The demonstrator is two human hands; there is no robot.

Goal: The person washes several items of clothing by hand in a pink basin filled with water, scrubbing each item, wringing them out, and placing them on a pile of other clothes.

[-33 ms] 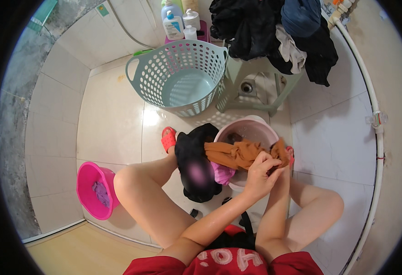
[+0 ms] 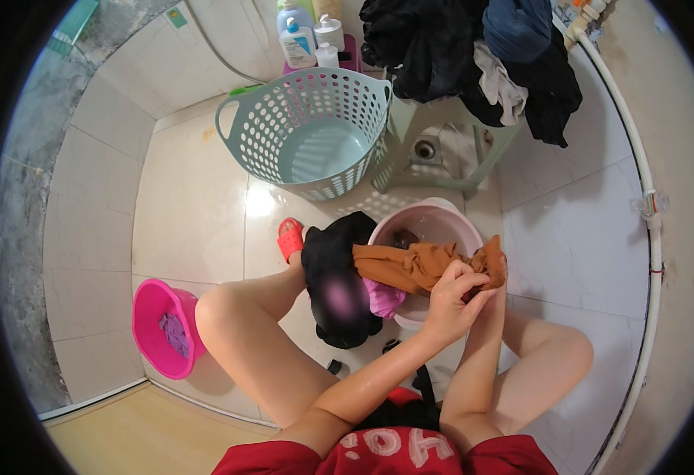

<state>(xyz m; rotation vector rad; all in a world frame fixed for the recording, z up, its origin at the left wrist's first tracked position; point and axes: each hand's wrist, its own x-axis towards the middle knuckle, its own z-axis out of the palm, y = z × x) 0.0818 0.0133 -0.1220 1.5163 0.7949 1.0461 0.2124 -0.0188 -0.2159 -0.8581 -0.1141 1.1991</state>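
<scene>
A long orange-brown cloth garment (image 2: 410, 267) stretches over the pale pink basin (image 2: 444, 207), between my knees. My left hand (image 2: 455, 305) is closed, thumb and fingers pinching the garment near its right end. Close against it, my right hand (image 2: 497, 295) grips the bunched end, and the cloth covers most of its fingers. Below the garment, a pink-purple cloth (image 2: 383, 299) hangs over the basin's left rim. A black bundle (image 2: 339, 245) with a blurred patch lies left of the basin. Something dark sits inside the basin, too unclear to name.
Beyond the basin stand a grey-green perforated laundry basket (image 2: 307, 186) and a pale green stool (image 2: 474, 178) heaped with dark clothes (image 2: 426, 47). A bright pink bucket (image 2: 145, 332) holding purple cloth is at left. Bottles (image 2: 298, 47) stand at the back; a pipe (image 2: 654, 245) runs along the right wall.
My right hand and the bunched end of the brown garment have shifted slightly to the right. My left hand keeps its pinch almost in place.
</scene>
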